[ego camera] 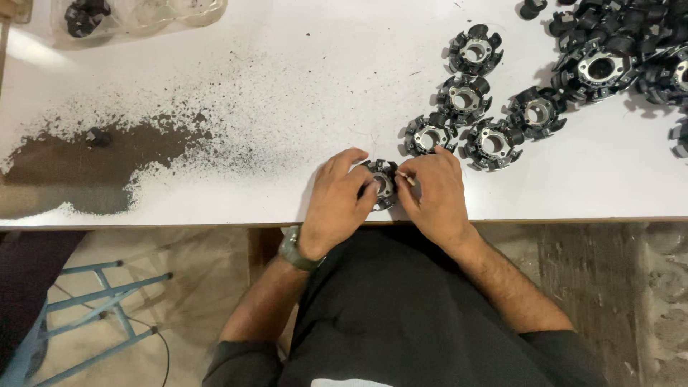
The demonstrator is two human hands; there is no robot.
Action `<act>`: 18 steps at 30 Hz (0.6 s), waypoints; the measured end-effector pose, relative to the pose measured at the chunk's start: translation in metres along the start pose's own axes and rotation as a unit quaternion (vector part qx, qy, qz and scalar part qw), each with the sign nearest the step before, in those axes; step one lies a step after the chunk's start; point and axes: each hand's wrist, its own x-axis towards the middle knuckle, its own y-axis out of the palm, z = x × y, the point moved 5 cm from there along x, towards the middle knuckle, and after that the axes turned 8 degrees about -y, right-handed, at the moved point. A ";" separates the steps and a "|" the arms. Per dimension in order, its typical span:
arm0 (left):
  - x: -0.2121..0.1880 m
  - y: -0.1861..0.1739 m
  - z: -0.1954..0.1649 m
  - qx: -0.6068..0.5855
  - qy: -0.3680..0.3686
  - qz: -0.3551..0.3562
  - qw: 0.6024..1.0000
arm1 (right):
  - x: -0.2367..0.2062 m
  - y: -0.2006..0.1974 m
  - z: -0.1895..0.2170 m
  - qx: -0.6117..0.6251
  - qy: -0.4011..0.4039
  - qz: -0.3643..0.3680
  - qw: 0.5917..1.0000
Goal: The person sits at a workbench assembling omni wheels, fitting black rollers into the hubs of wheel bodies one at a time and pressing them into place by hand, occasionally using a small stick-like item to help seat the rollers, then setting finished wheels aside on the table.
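Note:
A round black toothed part with a silver centre ring (383, 183) lies near the front edge of the white table (287, 93). My left hand (337, 201) grips its left side, with a green watch on that wrist. My right hand (435, 193) rests on the part's right side and pinches a thin small tool against it; the tool is mostly hidden by my fingers. Several more parts of the same kind (466, 100) lie spread just beyond my hands.
A heap of the same black parts (616, 50) fills the far right corner. Dark powder (93, 165) covers the table's left side. A clear plastic bag (136, 14) with a black part lies at the back left. A blue stool frame (86, 308) stands on the floor at left.

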 end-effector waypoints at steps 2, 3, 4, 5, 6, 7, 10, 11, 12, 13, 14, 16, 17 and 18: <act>-0.005 -0.010 0.002 0.000 0.000 0.024 1.000 | -0.001 -0.001 0.001 0.010 0.010 0.017 1.000; -0.009 -0.013 0.004 0.006 -0.005 0.035 0.999 | -0.002 0.001 0.002 0.010 0.015 0.031 0.999; -0.014 -0.018 0.004 0.013 -0.007 0.042 0.999 | -0.003 0.002 0.003 0.009 0.016 0.044 0.999; -0.015 -0.020 0.006 0.021 -0.008 0.045 0.999 | -0.003 0.004 0.004 0.008 0.014 0.056 0.998; -0.014 -0.021 0.007 0.021 -0.019 0.054 0.998 | -0.002 0.005 0.003 0.011 0.012 0.051 0.999; -0.015 -0.022 0.008 0.022 -0.034 0.064 0.997 | -0.002 0.007 0.005 0.016 0.012 0.048 0.999; -0.015 -0.033 0.004 0.055 -0.032 0.050 0.997 | -0.001 0.012 0.008 0.020 0.010 0.053 0.998; -0.016 -0.037 0.000 0.071 -0.021 0.041 0.996 | -0.001 0.014 0.007 0.017 0.013 0.055 0.998; -0.018 -0.042 -0.003 0.091 -0.021 0.032 0.995 | -0.001 0.014 0.007 0.019 0.011 0.055 0.998; -0.021 -0.048 -0.006 0.111 -0.021 0.023 0.993 | -0.002 0.014 0.006 0.021 0.010 0.057 0.998; -0.023 -0.052 -0.008 0.130 -0.020 0.014 0.991 | -0.002 0.014 0.005 0.022 0.009 0.058 0.998; -0.026 -0.058 -0.018 0.102 0.045 -0.018 0.994 | -0.004 0.012 0.005 0.034 0.006 0.052 0.998; -0.028 -0.059 -0.022 0.089 0.074 -0.038 0.993 | -0.004 0.013 0.006 0.042 0.000 0.050 0.998; -0.027 -0.055 -0.022 0.080 0.081 -0.029 0.993 | -0.005 0.012 0.008 0.050 -0.004 0.036 0.998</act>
